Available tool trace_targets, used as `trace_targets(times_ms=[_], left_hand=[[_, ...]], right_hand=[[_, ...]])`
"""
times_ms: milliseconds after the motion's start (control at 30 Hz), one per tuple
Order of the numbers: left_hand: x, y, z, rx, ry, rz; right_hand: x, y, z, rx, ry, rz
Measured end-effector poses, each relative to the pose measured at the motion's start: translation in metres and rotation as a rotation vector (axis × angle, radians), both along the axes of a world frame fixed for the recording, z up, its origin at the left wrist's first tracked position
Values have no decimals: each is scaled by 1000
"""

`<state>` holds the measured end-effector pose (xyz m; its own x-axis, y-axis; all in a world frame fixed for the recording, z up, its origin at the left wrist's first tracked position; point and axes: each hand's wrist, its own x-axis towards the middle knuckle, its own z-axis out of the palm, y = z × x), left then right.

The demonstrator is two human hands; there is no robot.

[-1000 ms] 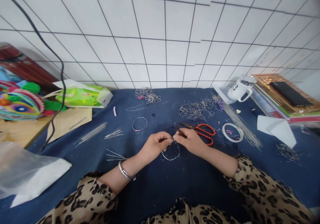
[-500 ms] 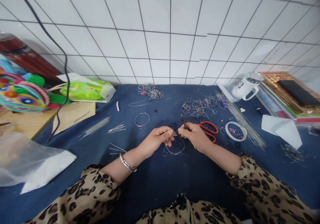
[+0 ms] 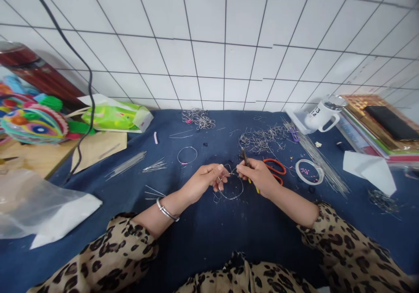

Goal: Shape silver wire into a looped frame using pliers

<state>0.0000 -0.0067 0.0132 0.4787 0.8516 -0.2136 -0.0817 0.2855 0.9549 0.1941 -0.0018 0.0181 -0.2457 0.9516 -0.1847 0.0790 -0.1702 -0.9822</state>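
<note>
Between my hands hangs a thin silvery wire ring (image 3: 231, 198). My left hand (image 3: 209, 179) pinches its upper left side between thumb and fingers. My right hand (image 3: 257, 175) is closed around pliers (image 3: 245, 155) with dark jaws pointing up and a yellow handle showing below the palm. The right fingertips are close to the loose wire end at the top of the ring; whether they touch it I cannot tell. Red-handled scissors (image 3: 275, 166) lie just beyond my right hand. Another wire ring (image 3: 187, 155) with a pink part rests on the blue cloth past my left hand.
Tangled wire (image 3: 262, 139) and a second wire heap (image 3: 198, 119) lie toward the tiled wall. Straight wires (image 3: 126, 165) are bundled at left. At right are a round dish (image 3: 322, 175) with pink beads, a white mug (image 3: 322, 114), and stacked books (image 3: 379, 122).
My right hand has shifted slightly right, away from my left, and the pliers now stand more upright. The left hand keeps its pinch on the ring. The whole view has shifted a little.
</note>
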Motion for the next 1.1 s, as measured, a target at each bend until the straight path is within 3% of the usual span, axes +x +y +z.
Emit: trace_targets(times_ms=[433, 633, 733, 800, 867, 933, 1000, 1100], left_hand=[[-1, 1, 0, 35, 53, 13], [1, 0, 1, 37, 68, 63], [0, 1, 0, 23, 74, 78], [0, 1, -1, 12, 80, 74], [0, 2, -1, 2, 85, 68], [0, 2, -1, 1, 87, 60], [1, 2, -1, 6, 91, 52], [2, 0, 1, 10, 90, 27]], right_hand=[[4, 2, 0, 11, -44, 12], [4, 1, 6, 111, -152, 24], [7, -2, 10, 329, -333, -39], [10, -5, 12, 575, -481, -54], [11, -8, 15, 865, -628, 58], [9, -13, 19, 1117, -770, 269], [4, -18, 22, 1277, -884, 438], [-4, -23, 24, 1396, -953, 531]])
